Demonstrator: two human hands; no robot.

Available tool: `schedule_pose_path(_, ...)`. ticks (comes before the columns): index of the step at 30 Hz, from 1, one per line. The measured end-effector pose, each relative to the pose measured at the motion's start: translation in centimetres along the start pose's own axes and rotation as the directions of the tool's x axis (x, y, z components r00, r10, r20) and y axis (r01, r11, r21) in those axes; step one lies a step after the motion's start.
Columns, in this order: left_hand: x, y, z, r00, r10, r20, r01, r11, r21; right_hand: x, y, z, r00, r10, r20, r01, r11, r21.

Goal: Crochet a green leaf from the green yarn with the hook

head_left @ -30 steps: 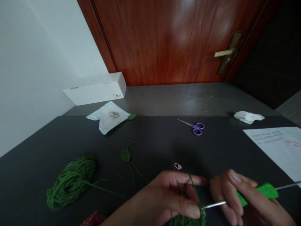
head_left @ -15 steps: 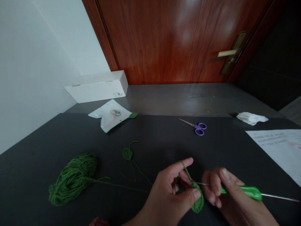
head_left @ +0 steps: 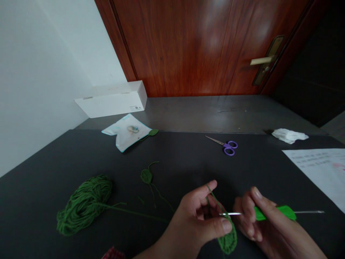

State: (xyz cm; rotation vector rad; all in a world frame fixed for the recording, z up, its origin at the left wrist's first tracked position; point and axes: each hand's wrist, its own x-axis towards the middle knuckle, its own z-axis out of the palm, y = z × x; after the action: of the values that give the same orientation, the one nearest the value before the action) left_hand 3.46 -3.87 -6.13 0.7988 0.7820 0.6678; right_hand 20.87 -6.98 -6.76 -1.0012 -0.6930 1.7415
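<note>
My left hand (head_left: 198, 219) pinches a small green crochet piece (head_left: 228, 240) between thumb and fingers. A strand of green yarn loops over its raised index finger. My right hand (head_left: 260, 216) is closed around the green handle of a crochet hook (head_left: 288, 213), whose metal shaft crosses the top edge of the piece, with a yarn strand over it. A second metal end sticks out of the handle to the right. From the left hand, yarn runs left to a green skein (head_left: 84, 203). A small green crocheted leaf (head_left: 146, 176) with loose tails lies between skein and hand.
Purple-handled scissors (head_left: 228, 146) lie beyond my hands. Further left is a white plastic pouch (head_left: 129, 133) with a green leaf (head_left: 153, 132) at its edge, before a white box (head_left: 113, 102). At right are crumpled tissue (head_left: 289, 136) and a printed sheet (head_left: 320, 169).
The hook's handle has turned slightly and its tip now reaches further left past the piece. The crochet piece has shifted a little down and right, and the left index finger a little left.
</note>
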Motion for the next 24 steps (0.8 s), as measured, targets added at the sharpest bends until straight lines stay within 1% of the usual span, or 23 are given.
schedule_pose_path(6, 0.0, 0.1, 0.3, 0.995, -0.076, -0.072, 0.068, 0.993, -0.1, -0.3, -0.5, -0.5, 1.0, -0.019, 0.023, 0.021, 0.997, -0.073)
schedule_pose_path(10, 0.1, 0.1, 0.3, 0.99, -0.143, 0.01, 0.142, 0.973, -0.181, -0.6, -0.8, -1.0, 0.99, -0.107, 0.095, 0.122, 0.977, -0.177)
schedule_pose_path(12, 0.3, 0.0, 0.2, 0.986, -0.162, 0.045, 0.168, 0.962, -0.215, -0.8, -0.9, -1.2, 0.985, -0.14, 0.098, 0.158, 0.966, -0.204)
schedule_pose_path(14, 0.3, 0.0, 0.2, 0.982, -0.181, 0.055, 0.189, 0.953, -0.236, -0.9, -0.9, -1.3, 0.983, -0.162, 0.09, 0.178, 0.962, -0.209)
schedule_pose_path(18, 0.2, 0.4, 0.1, 0.977, -0.2, 0.08, 0.213, 0.95, -0.229, -0.8, -0.9, -1.5, 0.976, -0.176, 0.131, 0.198, 0.963, -0.184)
schedule_pose_path(21, 0.1, 0.7, 0.1, 0.97, -0.224, 0.094, 0.239, 0.949, -0.203, -0.8, -0.9, -1.4, 0.975, -0.18, 0.131, 0.202, 0.963, -0.177)
schedule_pose_path(24, 0.0, 0.5, 0.1, 0.967, -0.233, 0.099, 0.249, 0.948, -0.201, -1.1, -1.1, -1.5, 0.965, -0.215, 0.15, 0.248, 0.934, -0.259)
